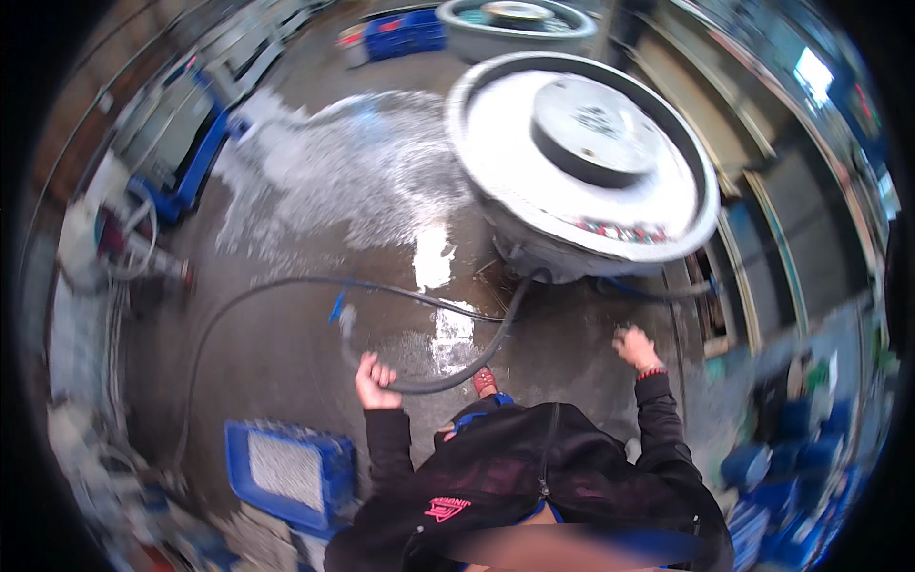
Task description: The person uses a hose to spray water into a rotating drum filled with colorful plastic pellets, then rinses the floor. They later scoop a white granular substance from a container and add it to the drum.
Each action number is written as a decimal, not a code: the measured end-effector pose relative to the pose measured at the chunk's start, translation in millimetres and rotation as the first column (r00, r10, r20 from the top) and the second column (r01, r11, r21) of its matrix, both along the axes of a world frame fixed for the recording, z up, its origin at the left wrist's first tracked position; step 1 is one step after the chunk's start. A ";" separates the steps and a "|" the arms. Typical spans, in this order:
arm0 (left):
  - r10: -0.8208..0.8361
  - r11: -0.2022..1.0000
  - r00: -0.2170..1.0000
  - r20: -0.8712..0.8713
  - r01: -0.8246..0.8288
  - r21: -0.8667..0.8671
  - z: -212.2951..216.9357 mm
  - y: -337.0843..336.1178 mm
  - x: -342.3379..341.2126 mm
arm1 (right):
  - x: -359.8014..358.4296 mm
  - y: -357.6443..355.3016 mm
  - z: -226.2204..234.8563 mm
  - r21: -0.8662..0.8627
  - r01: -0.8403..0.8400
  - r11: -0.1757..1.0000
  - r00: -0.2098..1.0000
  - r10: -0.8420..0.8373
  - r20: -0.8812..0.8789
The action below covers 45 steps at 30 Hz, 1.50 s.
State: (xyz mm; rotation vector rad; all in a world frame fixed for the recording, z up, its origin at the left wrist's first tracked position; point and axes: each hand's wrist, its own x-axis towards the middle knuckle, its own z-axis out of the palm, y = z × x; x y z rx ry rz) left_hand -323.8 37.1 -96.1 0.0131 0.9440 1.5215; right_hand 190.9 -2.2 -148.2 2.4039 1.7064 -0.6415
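My left hand [376,381] is closed around a dark grey hose [457,381]. The hose bends from beside the large round tub down to my grip. Beyond my fingers, a pale, blurred streak [349,334] points away from me; I cannot tell whether it is hose end or water. My right hand [635,347] is held out at the right, fingers loosely apart, with nothing visible in it. A red bracelet [652,371] circles that wrist. White foam fills the round tub [701,191] around a raised grey disc [596,124]; small coloured pieces [620,232] lie near its front rim.
White foam [315,162] spreads over the wet floor [276,353]. A thinner dark hose [257,286] loops across the left. A blue crate [334,477] with pale contents stands at the lower left. Another round tub [457,38] is behind, wooden-edged bays [801,238] at right.
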 end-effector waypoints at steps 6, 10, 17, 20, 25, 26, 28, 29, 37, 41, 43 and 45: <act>-0.039 0.998 0.998 -0.047 0.036 -0.056 -8.9 -62.8 1.3 | 17.5 -276.7 -157.9 -0.409 0.293 0.864 0.898 -0.396 -0.193; -0.115 0.993 0.966 -0.230 0.105 -0.056 16.8 -107.0 5.8 | -1.9 -362.5 -198.6 -0.533 0.567 0.628 0.588 -0.762 -0.272; -0.238 0.968 0.828 -0.508 0.160 -0.193 52.3 -173.8 -4.6 | -44.3 -347.0 -196.1 -0.402 0.522 0.752 0.554 -0.658 -0.510; -0.230 0.971 0.834 -0.502 0.165 -0.171 57.2 -170.6 -18.8 | -52.4 -326.4 -179.7 -0.419 0.609 0.674 0.351 -0.702 -0.620; -0.083 0.995 0.956 -0.281 0.064 -0.076 68.9 -139.6 -66.7 | -72.4 -314.8 -160.4 -0.410 0.706 0.578 0.217 -0.727 -0.651; -0.037 0.998 0.983 -0.180 0.029 -0.047 76.5 -130.2 -85.3 | -78.5 -313.7 -158.5 -0.451 0.735 0.507 0.145 -0.766 -0.626; 0.067 0.998 0.997 -0.036 -0.067 0.007 100.6 -110.4 -131.2 | -91.6 -313.3 -152.9 -0.507 0.743 0.437 0.056 -0.795 -0.603; 0.111 0.993 0.991 0.078 -0.115 0.041 119.8 -100.7 -161.8 | -97.7 -311.0 -150.1 -0.495 0.695 0.522 0.177 -0.791 -0.585; 0.404 0.632 0.893 -0.198 -0.116 0.766 359.3 -177.2 -378.1 | -146.0 -218.7 -158.6 -0.529 0.695 0.487 0.176 -0.828 -0.532; 0.404 0.601 0.756 -0.515 0.205 0.773 442.6 -225.6 -428.1 | -179.4 -144.8 -177.4 -0.513 0.674 0.531 0.168 -0.787 -0.593; 0.441 0.607 0.737 -0.513 0.177 0.775 455.8 -234.9 -438.9 | -202.0 -104.5 -184.4 -0.503 0.632 0.590 0.219 -0.759 -0.614; 0.440 0.675 0.675 -0.592 0.186 0.714 448.9 -228.4 -443.0 | -223.9 -64.0 -186.4 -0.475 0.547 0.690 0.289 -0.687 -0.666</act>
